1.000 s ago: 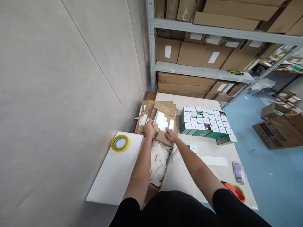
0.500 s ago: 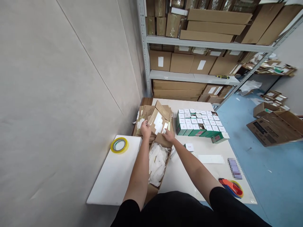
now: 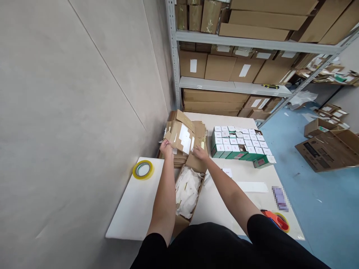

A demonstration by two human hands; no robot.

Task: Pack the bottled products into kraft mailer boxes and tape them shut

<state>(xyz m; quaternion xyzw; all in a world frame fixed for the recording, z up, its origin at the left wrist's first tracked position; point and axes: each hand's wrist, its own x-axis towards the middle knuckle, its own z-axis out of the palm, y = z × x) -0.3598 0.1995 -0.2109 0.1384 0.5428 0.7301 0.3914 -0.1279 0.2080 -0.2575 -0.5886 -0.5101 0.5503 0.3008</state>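
Note:
My left hand (image 3: 166, 148) is closed on the lower left corner of a flattened cardboard box (image 3: 175, 135) with white labels on it. This piece is tilted over a stack of flattened cardboard (image 3: 179, 160). At its lower right edge, my right hand (image 3: 200, 152) has its fingers bent and seems to pinch the edge; the fingertips are small and partly blurred. Just nearer to me stands an open carton (image 3: 199, 194) filled with crumpled white packing paper (image 3: 187, 190). Its far flap (image 3: 195, 163) sticks up under my right hand.
Rows of small white-and-green boxes (image 3: 235, 144) stand on the table (image 3: 207, 209). A yellow tape roll (image 3: 143, 170) lies on a white board (image 3: 134, 209) at left. An orange tape dispenser (image 3: 277, 220) is at front right. Shelving (image 3: 218, 83) with cartons stands behind; a wall is at left.
The flattened box has been lifted and shifted left and away from me, showing more of the stack beneath. My left hand moved slightly left with it. The view has tilted a little.

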